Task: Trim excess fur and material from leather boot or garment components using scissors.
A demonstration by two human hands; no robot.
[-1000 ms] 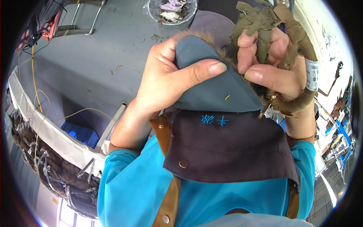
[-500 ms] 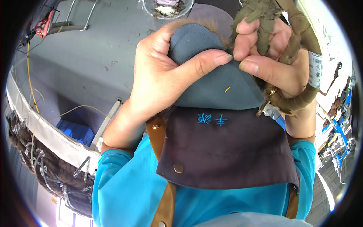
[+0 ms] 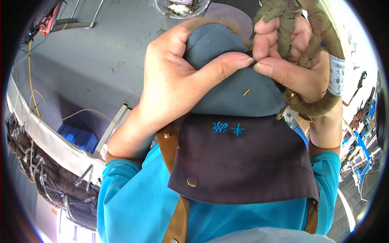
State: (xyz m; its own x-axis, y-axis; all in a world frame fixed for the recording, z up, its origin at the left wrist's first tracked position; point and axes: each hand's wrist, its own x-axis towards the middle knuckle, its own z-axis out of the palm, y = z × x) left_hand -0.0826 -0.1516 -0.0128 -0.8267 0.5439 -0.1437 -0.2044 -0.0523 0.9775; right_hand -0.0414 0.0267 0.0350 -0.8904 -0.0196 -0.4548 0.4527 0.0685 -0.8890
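The left hand is gripping the blue-grey fabric piece, which is spanning the gap between both hands; the right hand, looped by olive wrapped cloth, appears to be pinching its edge. The person is seemingly working that edge, a move probably calling for steady, close thumbs next.

Grey-blue piece: faced with matt cloth, finely ribbed
Fur edging: formed of fuzzy brown hair
Olive ring: bound in matt cloth strips, rough and frayed
Apron: made of matt, smooth cloth
Strap: finished with a leather-like sheen
Snap: made of glossy metal
Bin: covered in clear, glossy plastic
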